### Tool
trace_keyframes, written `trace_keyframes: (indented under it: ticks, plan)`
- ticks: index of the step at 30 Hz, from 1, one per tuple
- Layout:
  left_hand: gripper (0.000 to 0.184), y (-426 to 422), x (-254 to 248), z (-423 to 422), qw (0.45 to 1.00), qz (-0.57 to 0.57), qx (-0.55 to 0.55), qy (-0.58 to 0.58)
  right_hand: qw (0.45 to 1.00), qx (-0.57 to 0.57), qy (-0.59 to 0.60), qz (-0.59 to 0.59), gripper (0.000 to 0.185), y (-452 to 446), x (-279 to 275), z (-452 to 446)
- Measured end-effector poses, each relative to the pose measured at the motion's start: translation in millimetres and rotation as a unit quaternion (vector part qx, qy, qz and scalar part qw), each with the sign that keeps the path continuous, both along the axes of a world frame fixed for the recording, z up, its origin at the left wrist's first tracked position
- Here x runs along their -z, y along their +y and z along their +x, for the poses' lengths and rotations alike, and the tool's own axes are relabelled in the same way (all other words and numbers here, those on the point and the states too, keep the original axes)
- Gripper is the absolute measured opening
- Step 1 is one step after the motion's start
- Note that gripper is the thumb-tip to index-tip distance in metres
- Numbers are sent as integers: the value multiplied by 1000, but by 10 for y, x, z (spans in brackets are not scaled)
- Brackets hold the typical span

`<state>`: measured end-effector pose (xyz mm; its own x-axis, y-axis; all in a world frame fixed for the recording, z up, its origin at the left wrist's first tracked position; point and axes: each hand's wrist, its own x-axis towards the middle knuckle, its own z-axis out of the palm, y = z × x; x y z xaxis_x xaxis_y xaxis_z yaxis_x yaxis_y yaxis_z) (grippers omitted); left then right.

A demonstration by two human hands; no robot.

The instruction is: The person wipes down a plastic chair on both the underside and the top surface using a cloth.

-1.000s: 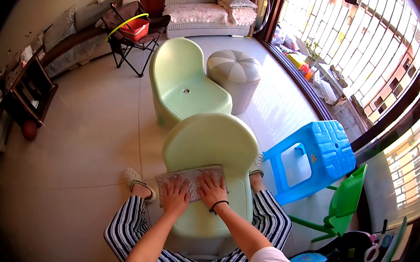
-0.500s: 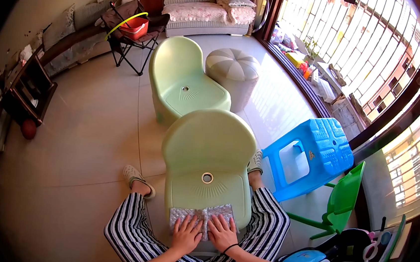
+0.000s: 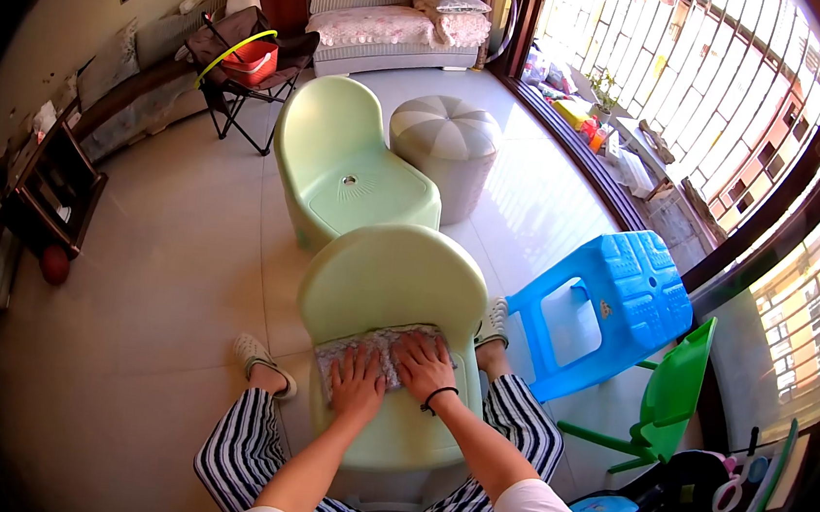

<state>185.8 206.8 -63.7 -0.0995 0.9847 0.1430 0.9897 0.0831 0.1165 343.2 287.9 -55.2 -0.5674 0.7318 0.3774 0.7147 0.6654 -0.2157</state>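
A light green plastic chair [image 3: 396,276] stands between my knees, its backrest on the far side. Across the back part of its seat lies a grey patterned cloth [image 3: 332,354], spread flat and close to the backrest. My left hand [image 3: 356,385] presses on the cloth's left half with the fingers stretched out. On the right half rests my right hand [image 3: 426,365], also flat, with a dark band at the wrist. The seat's round hole is hidden beneath the cloth and hands.
Ahead stand a second green chair [image 3: 354,168] and a round pouf [image 3: 446,147]. On the right are a blue stool [image 3: 636,290] and a small green chair [image 3: 676,391]. A folding chair [image 3: 219,44] holds a red basket [image 3: 251,67]. A sofa [image 3: 381,34] is at the back.
Both hands have slid the cloth forward, from the seat's front edge to near the backrest, covering the hole. My arms now reach further out, and the view has shifted slightly.
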Motion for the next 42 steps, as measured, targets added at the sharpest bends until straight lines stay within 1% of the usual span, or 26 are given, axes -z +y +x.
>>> trace_keyframes:
  ticks: [3,8,10,11,13,15,17,21,23,25,27,29,31,33,36,39,42]
  plan:
    - [54,122,50,180,1000,8,7,-9,1000,18,-13,16,37,19,-43,211]
    - [54,102,80,483,999,28,33,-10,994,98,-43,-13,38,-178,-90,553]
    - [55,29,78,599,997,48,60,-28,989,129,-55,-55,41,-318,-77,666]
    - [55,-12,75,645,996,51,61,-29,989,129,-56,-53,41,-401,-68,701]
    - [55,-114,55,725,995,45,87,-35,982,168,-55,-63,42,-585,-44,764]
    - [54,-240,2,781,994,39,93,-37,983,169,-40,-59,45,-778,-1,810]
    - [53,-377,-53,817,991,22,123,-46,977,196,-43,-67,46,-996,-25,824]
    - [48,-654,-73,851,985,29,156,-69,974,204,-56,-80,46,-1392,-37,851]
    - [46,-783,-109,843,983,37,162,-75,976,197,-48,-76,47,-1549,-23,848]
    - [46,-909,-155,810,981,28,175,-77,977,188,-67,-80,48,-1699,-64,819]
    - [46,-1041,-196,742,980,33,179,-76,977,180,-57,-95,48,-1820,-91,767]
    - [46,-1184,-243,658,980,37,183,-76,977,157,-81,-117,47,-1932,-114,707]
    - [45,-1331,-268,564,983,31,168,-68,979,147,-79,-114,46,-2023,-114,614]
    - [45,-1456,-275,444,986,18,151,-69,986,108,-56,-118,46,-2080,-121,492]
    - [47,-1565,-322,212,989,-14,119,-91,990,73,-47,-114,44,-2060,-152,282]
    - [48,-1559,-359,-6,992,-18,91,-83,992,39,-38,-113,42,-1941,-145,52]
    - [47,-1424,-274,-176,995,-6,57,-86,993,4,-20,-116,43,-1716,-129,-207]
